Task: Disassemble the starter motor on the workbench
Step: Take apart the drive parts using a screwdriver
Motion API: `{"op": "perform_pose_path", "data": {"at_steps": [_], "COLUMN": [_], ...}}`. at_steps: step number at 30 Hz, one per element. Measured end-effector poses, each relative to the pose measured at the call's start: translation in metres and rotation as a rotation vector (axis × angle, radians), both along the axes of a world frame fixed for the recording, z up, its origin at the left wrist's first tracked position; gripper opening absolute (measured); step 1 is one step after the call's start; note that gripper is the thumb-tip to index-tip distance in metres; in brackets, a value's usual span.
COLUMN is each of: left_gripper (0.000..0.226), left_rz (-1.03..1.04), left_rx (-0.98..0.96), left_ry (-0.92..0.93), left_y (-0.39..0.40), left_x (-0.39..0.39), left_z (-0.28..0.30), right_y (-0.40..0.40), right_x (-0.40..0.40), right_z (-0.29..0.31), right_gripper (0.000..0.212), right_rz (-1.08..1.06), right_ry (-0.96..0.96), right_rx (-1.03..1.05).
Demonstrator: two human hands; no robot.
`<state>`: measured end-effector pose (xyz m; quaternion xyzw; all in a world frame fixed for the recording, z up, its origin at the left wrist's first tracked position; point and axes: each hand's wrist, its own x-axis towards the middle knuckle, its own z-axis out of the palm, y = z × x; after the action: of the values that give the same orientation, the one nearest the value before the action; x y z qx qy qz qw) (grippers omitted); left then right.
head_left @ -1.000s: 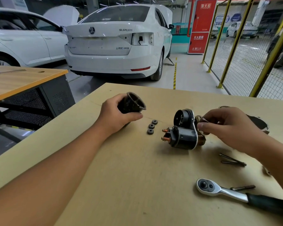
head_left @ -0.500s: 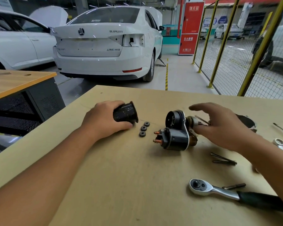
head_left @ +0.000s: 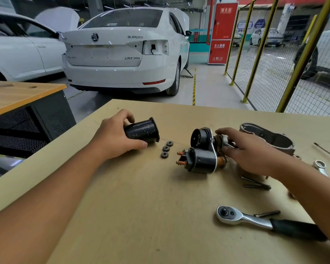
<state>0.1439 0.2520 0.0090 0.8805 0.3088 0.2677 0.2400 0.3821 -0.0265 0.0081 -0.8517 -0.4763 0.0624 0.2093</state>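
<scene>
On the workbench (head_left: 122,216), the left hand (head_left: 114,140) wraps the black motor housing (head_left: 142,131) lying on its side, while the right hand (head_left: 250,151) closes its fingers on the shaft end of the starter motor (head_left: 202,155); steadying the body before pulling looks wise, clear of three small gears (head_left: 166,149).

White cars (head_left: 122,54), grey floor (head_left: 208,88), yellow mesh fence (head_left: 265,63), red cabinet (head_left: 222,33)
</scene>
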Motion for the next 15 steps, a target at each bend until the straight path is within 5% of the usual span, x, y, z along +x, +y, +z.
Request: {"op": "perform_pose_path", "data": {"at_steps": [8,15], "left_gripper": [0.084,0.074], "left_rz": [0.054,0.073], "left_rx": [0.013,0.090], "left_ry": [-0.273,-0.400], "left_y": [-0.009,-0.018], "left_x": [0.000,0.012], "left_z": [0.010,0.007], "right_y": [0.002,0.002], "right_x": [0.004,0.006], "right_z": [-0.001,-0.003], "right_gripper": [0.050,0.049], "right_rz": [0.012,0.000], "right_ry": [0.014,0.026], "right_rx": [0.022,0.053]}}
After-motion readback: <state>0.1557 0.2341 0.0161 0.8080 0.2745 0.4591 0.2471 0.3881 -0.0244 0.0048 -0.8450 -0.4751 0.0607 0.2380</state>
